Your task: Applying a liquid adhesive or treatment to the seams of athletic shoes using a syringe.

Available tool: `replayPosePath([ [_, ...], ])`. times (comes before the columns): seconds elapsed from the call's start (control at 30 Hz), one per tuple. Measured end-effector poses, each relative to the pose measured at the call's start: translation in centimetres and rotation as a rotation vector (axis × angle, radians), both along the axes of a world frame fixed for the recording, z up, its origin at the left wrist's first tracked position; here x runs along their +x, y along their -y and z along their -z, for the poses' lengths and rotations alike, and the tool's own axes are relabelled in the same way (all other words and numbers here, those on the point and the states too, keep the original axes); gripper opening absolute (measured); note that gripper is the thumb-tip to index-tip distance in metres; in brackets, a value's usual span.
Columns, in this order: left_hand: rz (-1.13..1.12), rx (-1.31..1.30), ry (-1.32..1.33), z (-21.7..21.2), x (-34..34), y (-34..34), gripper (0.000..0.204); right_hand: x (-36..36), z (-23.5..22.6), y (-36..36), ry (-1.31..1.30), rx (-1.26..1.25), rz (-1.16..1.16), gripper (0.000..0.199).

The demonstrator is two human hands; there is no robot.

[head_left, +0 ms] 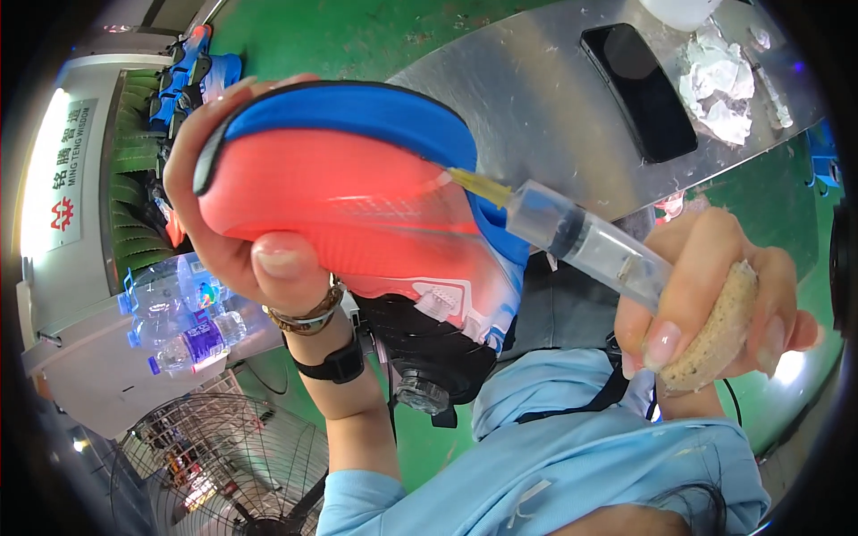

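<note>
The left hand (237, 223) grips a shoe (357, 196) with a coral sole and blue edge, thumb pressed on the sole and fingers wrapped over the far side; the shoe is held in the air, sole toward the camera, in front of the desk (536, 98). The right hand (715, 295) is clenched around a clear syringe (581, 237) and, in the same grip, a tan sponge (715, 326). The syringe's yellowish needle tip touches the shoe at the seam between the coral sole and the blue edge. The wrist of the left hand carries a black band (335, 362) and a bracelet (308, 317). On the metal desk behind, a black phone (639, 89) lies near the far right edge, with crumpled white paper (719, 85) just beside it toward the right corner. Plastic bottles (183, 322) sit on a grey machine at left, well apart from the desk, and a wire-caged fan (214, 464) stands below them.
</note>
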State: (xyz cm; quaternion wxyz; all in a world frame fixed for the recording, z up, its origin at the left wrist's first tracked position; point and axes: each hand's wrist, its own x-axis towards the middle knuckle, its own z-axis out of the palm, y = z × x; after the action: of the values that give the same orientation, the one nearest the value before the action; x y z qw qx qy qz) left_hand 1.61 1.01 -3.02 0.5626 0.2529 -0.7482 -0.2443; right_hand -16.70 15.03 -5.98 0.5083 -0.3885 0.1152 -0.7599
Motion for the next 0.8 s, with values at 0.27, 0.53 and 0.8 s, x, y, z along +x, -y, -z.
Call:
replayPosePath([
  [0.27,-0.059,-0.042,0.061,1.1,0.6,1.4,0.080,-1.1,1.9,-0.1,-0.111,0.042,-0.126,0.038],
  [0.53,-0.684,-0.210,0.178,5.8,8.7,3.5,0.055,0.6,3.6,-2.1,-0.203,0.316,0.076,0.071],
  [0.8,-0.431,0.105,0.157,7.1,11.4,6.4,0.049,0.0,4.4,-2.8,-0.316,0.300,0.069,0.066],
])
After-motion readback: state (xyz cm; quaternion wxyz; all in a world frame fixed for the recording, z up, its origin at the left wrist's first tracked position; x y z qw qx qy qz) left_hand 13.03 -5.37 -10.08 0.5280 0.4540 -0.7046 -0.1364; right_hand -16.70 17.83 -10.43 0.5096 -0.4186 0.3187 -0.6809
